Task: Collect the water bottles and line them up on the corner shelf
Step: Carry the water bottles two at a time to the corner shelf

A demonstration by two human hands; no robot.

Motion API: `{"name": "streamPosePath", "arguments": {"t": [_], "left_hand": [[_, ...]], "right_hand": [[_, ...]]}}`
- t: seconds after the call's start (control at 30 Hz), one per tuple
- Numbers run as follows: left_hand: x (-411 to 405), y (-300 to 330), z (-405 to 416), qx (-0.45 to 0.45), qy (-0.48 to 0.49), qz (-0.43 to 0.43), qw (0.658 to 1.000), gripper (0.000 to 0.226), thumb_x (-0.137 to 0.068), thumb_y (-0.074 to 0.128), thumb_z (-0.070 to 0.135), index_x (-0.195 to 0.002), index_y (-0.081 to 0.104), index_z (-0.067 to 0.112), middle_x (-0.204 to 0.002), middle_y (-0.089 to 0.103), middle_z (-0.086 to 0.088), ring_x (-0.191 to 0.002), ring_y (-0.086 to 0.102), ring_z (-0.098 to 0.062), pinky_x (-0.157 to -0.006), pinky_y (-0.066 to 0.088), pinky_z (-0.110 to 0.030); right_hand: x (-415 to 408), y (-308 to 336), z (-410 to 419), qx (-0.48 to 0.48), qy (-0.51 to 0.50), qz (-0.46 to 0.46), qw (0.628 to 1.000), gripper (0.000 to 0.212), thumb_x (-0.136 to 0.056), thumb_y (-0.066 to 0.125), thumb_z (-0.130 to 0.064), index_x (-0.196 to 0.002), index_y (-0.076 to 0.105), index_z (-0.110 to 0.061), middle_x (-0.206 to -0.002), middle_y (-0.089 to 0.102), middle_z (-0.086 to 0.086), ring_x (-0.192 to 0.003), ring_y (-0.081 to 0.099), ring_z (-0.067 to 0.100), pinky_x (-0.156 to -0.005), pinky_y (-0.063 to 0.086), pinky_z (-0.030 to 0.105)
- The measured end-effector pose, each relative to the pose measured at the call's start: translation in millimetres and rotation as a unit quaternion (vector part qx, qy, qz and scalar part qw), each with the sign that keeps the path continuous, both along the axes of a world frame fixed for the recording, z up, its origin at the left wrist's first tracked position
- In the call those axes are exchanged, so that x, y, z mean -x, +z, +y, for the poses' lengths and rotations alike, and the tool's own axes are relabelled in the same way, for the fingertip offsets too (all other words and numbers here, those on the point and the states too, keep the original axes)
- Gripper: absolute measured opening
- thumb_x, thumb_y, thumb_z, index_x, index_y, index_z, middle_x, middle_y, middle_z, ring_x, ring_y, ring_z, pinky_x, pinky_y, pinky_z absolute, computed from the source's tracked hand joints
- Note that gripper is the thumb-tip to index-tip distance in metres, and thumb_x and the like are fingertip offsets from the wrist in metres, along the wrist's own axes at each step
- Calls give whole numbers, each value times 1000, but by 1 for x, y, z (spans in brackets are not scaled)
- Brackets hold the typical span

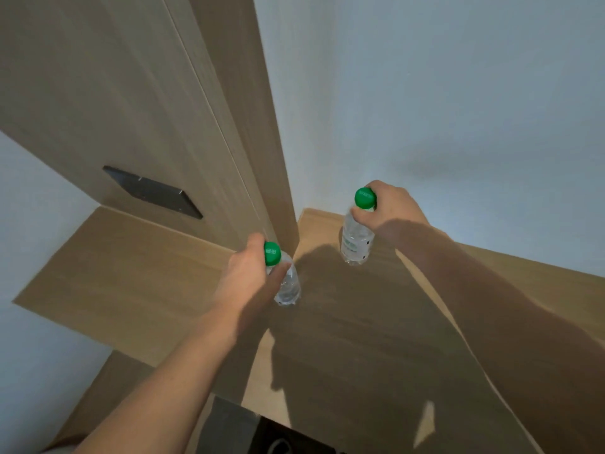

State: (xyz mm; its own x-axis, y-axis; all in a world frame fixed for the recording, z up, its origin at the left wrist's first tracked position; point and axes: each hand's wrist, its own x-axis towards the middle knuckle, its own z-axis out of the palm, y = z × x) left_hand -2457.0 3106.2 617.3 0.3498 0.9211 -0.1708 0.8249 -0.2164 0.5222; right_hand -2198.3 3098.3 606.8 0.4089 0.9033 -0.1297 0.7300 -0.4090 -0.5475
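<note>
On the wooden corner shelf (pixel 131 273), two clear water bottles with green caps are seen upright. The left bottle (pixel 288 286) is pinched at the neck by the left hand (pixel 248 273), at about 7 o'clock from the wooden wall panel (pixel 131 93). The right bottle (pixel 355 240) is gripped just under its cap by the right hand (pixel 389 204), at 1 o'clock from the left one and well apart from it. Whether either base touches the shelf cannot be told. A dark plate (pixel 154 191) is mounted on the panel.
</note>
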Motion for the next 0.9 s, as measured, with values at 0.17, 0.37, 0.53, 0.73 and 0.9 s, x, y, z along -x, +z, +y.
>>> {"name": "streamPosePath", "arguments": {"t": [0.17, 0.37, 0.53, 0.73, 0.9], "left_hand": [[-4, 5, -4, 19, 14, 20, 1000, 33, -94, 59, 39, -111, 40, 18, -97, 61, -7, -83, 59, -25, -67, 44, -35], [-5, 30, -12, -23, 60, 80, 995, 59, -80, 74, 47, -113, 34, 20, -102, 61, -8, -90, 62, -28, -77, 55, -41], [-5, 41, -35, -258, 1, 3, 966, 59, -85, 66, 38, -132, 46, 7, -117, 56, -13, -107, 54, -31, -92, 47, -44], [-34, 38, -47, -319, -156, -58, 933, 47, -85, 64, 22, -127, 54, 2, -122, 58, -16, -114, 52, -34, -104, 39, -46], [-83, 40, -88, -323, -263, -118, 901, 44, -82, 64, 13, -123, 56, -2, -118, 58, -21, -107, 51, -38, -100, 42, -52]], "right_hand": [[4, 6, -7, 2, -2, 5, 1000, 25, -86, 63, -32, -105, 58, -16, -94, 64, 3, -83, 58, 23, -71, 49, 36], [15, 25, -38, -26, -61, 89, 994, 71, -85, 67, -44, -142, 38, -13, -122, 60, 10, -108, 58, 27, -88, 48, 39], [33, 53, -89, -100, -81, 34, 991, 70, -92, 58, -41, -150, 30, -14, -150, 41, 5, -137, 40, 22, -110, 35, 38], [55, 83, -166, -146, -122, -73, 979, 61, -93, 57, -23, -148, 34, -9, -152, 37, 7, -141, 31, 21, -116, 21, 30], [63, 98, -252, -127, -212, -110, 963, 60, -90, 58, -19, -146, 37, -9, -148, 41, 8, -139, 34, 22, -115, 24, 32]]}}
